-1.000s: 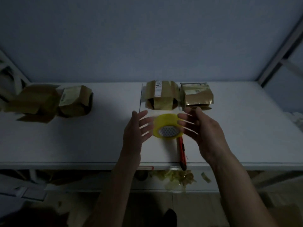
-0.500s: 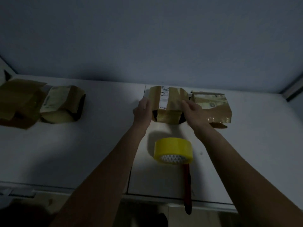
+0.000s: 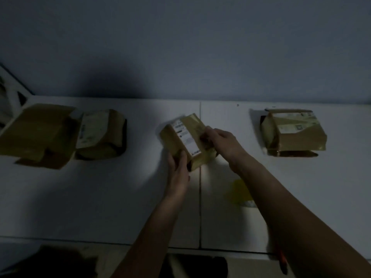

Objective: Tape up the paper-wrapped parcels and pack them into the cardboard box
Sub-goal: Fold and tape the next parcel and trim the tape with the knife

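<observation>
A brown paper-wrapped parcel (image 3: 181, 137) with a white label lies turned at an angle in the middle of the white table (image 3: 100, 197). My left hand (image 3: 177, 167) grips its near corner. My right hand (image 3: 218, 140) holds its right side, fingers curled over the paper. A second wrapped parcel (image 3: 293, 131) rests at the back right. A third parcel (image 3: 100, 135) lies at the left, beside an open cardboard box (image 3: 38, 135). The yellow tape roll (image 3: 240, 191) sits near my right forearm, partly hidden by it.
An orange-handled cutter (image 3: 282, 259) pokes over the table's front edge at the lower right, mostly hidden by my right arm. A plain wall stands behind the table. The room is dim.
Both hands took hold of the middle parcel, pulled it away from the right-hand parcel toward me and turned it at an angle. The camera view shifted, so the tape roll now lies under my right forearm.
</observation>
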